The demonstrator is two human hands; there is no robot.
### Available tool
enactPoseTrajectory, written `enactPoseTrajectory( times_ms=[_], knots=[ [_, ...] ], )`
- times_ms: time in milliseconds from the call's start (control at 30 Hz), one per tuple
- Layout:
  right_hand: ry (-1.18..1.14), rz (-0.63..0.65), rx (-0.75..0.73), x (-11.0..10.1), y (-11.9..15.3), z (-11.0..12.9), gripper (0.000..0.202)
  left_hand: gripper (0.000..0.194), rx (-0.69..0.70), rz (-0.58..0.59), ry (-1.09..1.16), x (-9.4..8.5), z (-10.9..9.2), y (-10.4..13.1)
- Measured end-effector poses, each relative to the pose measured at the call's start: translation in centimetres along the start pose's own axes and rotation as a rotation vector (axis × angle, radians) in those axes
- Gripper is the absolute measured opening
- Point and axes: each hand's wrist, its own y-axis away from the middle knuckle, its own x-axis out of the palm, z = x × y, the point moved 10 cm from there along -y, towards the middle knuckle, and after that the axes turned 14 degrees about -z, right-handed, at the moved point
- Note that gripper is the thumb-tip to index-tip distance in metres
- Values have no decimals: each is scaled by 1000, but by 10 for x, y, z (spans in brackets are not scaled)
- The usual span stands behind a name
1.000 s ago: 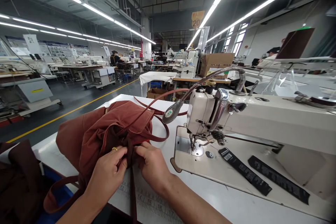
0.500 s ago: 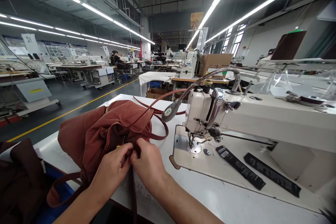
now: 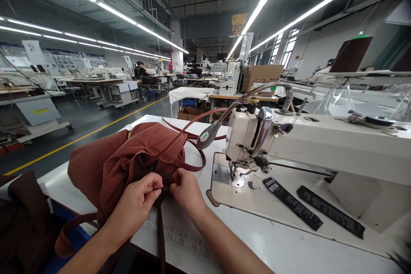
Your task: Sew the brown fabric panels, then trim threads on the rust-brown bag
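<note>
A reddish-brown fabric bag [image 3: 118, 158] lies on its side on the white table, its opening toward me. At that opening my left hand [image 3: 139, 199] is closed, thumb and fingers bent together in a pinch; what they hold, if anything, is too small to make out. My right hand [image 3: 188, 192] is closed on the dark edge of the bag's mouth, the fingertips partly hidden by the fabric. Thin brown straps trail from the bag, and one strap [image 3: 161, 239] hangs down between my forearms.
On the right stands a sewing machine [image 3: 308, 137] with a bendable lamp [image 3: 208, 135]. Two black printed labels [image 3: 293, 204] lie on its bed. Ruler markings [image 3: 183, 239] show on the table [image 3: 250, 235]. Dark fabric [image 3: 25, 214] is at the lower left. A person [image 3: 140, 70] sits far back.
My hands have drawn apart, the left a little left and down, the right to the right. The bag stays nearly in place.
</note>
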Motion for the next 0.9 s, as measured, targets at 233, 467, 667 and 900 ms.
enactPoseTrajectory(
  times_ms=[233,467,667,900],
  knots=[
    [127,-31,-712,-15,54,74,25,4,3,14,69,-1,-4,-1],
    [235,146,-614,-2,37,51,22,13,34,-80,65,-10,2,7],
    [297,221,-549,7,34,27,20,18,180,-120,-54,-17,-3,15],
    [247,100,-470,-36,30,53,32,15,178,-66,-49,-16,-8,11]
  ],
)
